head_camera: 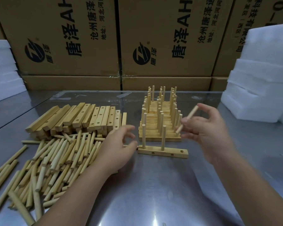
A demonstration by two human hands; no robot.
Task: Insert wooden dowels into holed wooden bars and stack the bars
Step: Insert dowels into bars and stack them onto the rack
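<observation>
A holed wooden bar (pixel 162 154) lies on the steel table (pixel 153 185) in front of the person, with two dowels (pixel 163 137) upright in it and the top hole (pixel 181 151) at its right end empty. The right hand (pixel 206 128) pinches a third dowel (pixel 187 121), tilted, above and behind that end; the left hand (pixel 119 150) hovers with loosely curled fingers, holding nothing, just beside the bar's left end.

The dowel likely needs bringing upright over the hole before pressing, with the left hand steadying the bar so it does not tip.

Directly behind stands the stack of finished bars (pixel 160 129), its pegs close to the right hand's path. Loose dowels (pixel 55 160) and unfilled bars (pixel 82 119) are heaped at left. Cardboard boxes (pixel 72 38) and white foam blocks (pixel 260 79) ring the table.
</observation>
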